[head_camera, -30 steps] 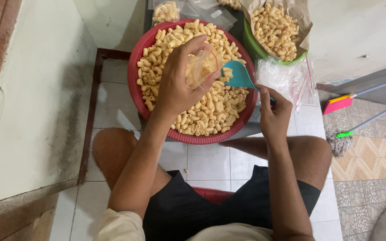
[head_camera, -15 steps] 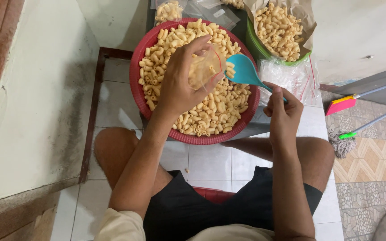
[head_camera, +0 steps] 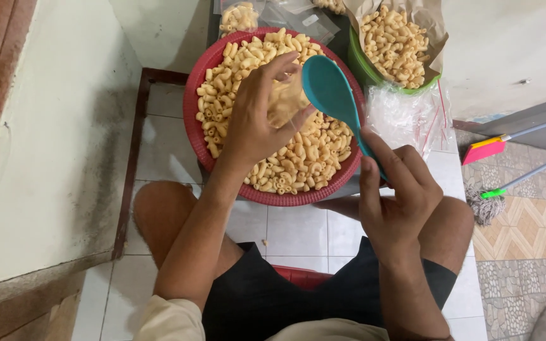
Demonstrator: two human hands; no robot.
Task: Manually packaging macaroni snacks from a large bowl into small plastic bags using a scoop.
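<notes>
Left hand (head_camera: 254,123) is raised over the red basket (head_camera: 192,120), fingers (head_camera: 279,66) curled closed around a small clear bag (head_camera: 287,101) partly filled with macaroni snacks. Bag mouth faces right, toward the spoon.

Right hand (head_camera: 396,196) fingers closed on the handle of a teal plastic spoon (head_camera: 330,91). Spoon bowl is tilted up, touching or just beside the bag opening; cannot tell if anything is in the bowl from this angle.

Red basket sits on the floor between the person's knees, heaped with pale elbow-shaped macaroni snacks (head_camera: 304,158). Bag and spoon are both above its right half.

Behind the basket, right: green tub (head_camera: 360,66) lined with brown paper, also holding snacks. Just beside it, a pile of empty clear plastic bags (head_camera: 406,117) with red seal strips. Top edge: a filled sealed bag (head_camera: 238,16) of the same snacks, partly cut off.

Person sits on a red stool (head_camera: 301,276), black shorts, white tiled floor (head_camera: 292,230). Far right: mop (head_camera: 494,196) and a pink-headed broom (head_camera: 485,150) lying on patterned tiles, well apart from the hands.
</notes>
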